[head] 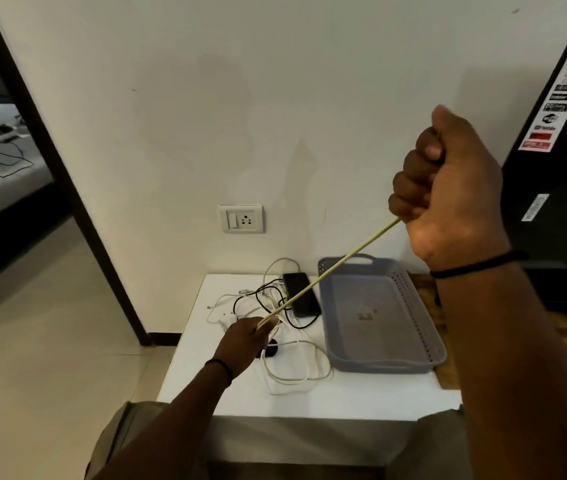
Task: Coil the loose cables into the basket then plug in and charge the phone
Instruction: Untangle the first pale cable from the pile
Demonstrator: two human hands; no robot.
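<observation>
A cream cable [330,273] runs taut between my two hands. My right hand [448,192] is raised high near the camera, fist curled round the cable's upper end. Low over the table, my left hand [245,339] pinches the same cable just above the tangle. A tangle of white and black cables [261,306] lies on the white table [344,396]. The black phone [304,299] lies face up behind the tangle, partly crossed by the taut cable. The grey perforated basket [410,296] stands to the right with no cables in it.
A wall socket with a switch [241,218] sits on the white wall above the table. A black television [562,150] stands at the right on a wooden surface. More white cable loops [296,372] lie near the table's front. Tiled floor and a dark door frame lie to the left.
</observation>
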